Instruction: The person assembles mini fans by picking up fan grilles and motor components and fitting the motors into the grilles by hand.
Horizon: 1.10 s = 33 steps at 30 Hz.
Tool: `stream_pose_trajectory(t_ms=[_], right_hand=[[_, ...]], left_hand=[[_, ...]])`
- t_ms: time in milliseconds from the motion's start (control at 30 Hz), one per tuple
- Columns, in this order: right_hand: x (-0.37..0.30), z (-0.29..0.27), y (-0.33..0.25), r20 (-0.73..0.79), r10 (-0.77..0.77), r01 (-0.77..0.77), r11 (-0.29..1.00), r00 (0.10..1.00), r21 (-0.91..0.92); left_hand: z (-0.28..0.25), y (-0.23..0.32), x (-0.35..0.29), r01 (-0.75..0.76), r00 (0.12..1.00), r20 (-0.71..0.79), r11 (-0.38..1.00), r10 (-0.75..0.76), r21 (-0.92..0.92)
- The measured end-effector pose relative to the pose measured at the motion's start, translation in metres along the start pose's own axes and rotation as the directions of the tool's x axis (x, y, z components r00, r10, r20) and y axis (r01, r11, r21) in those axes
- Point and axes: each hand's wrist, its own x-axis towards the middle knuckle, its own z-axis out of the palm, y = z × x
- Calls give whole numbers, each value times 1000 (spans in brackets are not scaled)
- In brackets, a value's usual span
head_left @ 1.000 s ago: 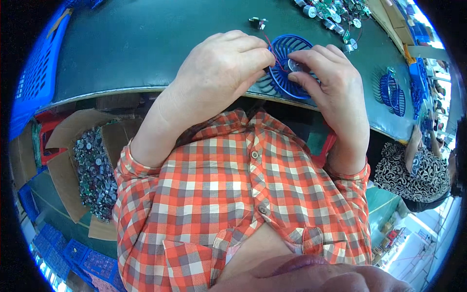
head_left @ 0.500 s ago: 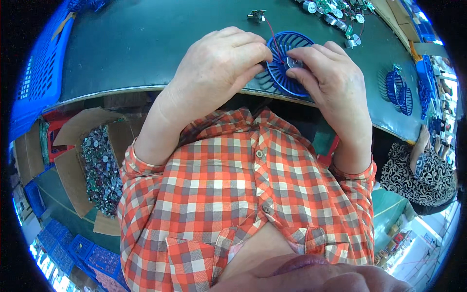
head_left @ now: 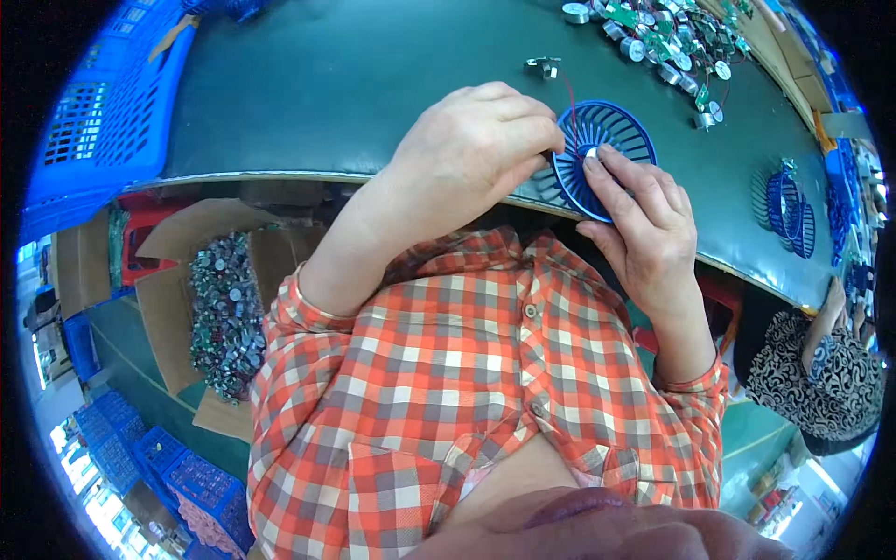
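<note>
A round blue slatted plastic guard (head_left: pixel 627 119), bowl-shaped, stands tilted at the table's near edge between my hands. My left hand (head_left: pixel 476 154) is closed, its thumb and index finger pinching at the guard's left rim. Within the bowl sits a small round silver motor (head_left: pixel 592 153), partly covered by fingers. My right hand (head_left: pixel 646 219) presses its index and middle fingertips on that motor, while its thumb lies outside the guard's lower rim. From the motor a red wire (head_left: pixel 570 91) runs up to a small circuit board (head_left: pixel 546 67) lying on the table.
Motors with wired green boards (head_left: pixel 667 47) lie heaped at the far right of the green table (head_left: pixel 355 84). More blue guards (head_left: pixel 789 207) stand at right, near a person in a patterned top (head_left: pixel 812 383). A blue crate (head_left: pixel 121 121) and a carton of parts (head_left: pixel 168 327) are at left.
My right fingers have gone from pinching the motor above the guard to pressing it into the guard's middle. The whole scene has shifted right and down in the view.
</note>
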Motion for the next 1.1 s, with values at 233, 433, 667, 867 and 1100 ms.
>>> stream_pose_trajectory(t_ms=[233, 433, 667, 867, 1100], right_hand=[[-9, 4, 6, -89, -50, 55, 997, 995, 52], [-71, -11, 58, -420, 237, -266, 964, 876, -10], [-90, -50, 127, -367, 572, -654, 740, 734, -155], [-91, -42, 133, -393, 509, -614, 761, 766, -210], [-97, -45, 129, -432, 556, -676, 710, 710, -198]], left_hand=[[-13, 2, -7, 89, 996, -15, 993, -90, -71], [-94, -61, -4, 204, 961, -266, 841, -75, 501], [-224, -216, -5, 582, 813, -465, 478, -349, 658], [-244, -302, -17, 605, 770, -410, 355, -489, 713], [-181, -222, 6, 613, 755, -230, 538, -614, 578]])
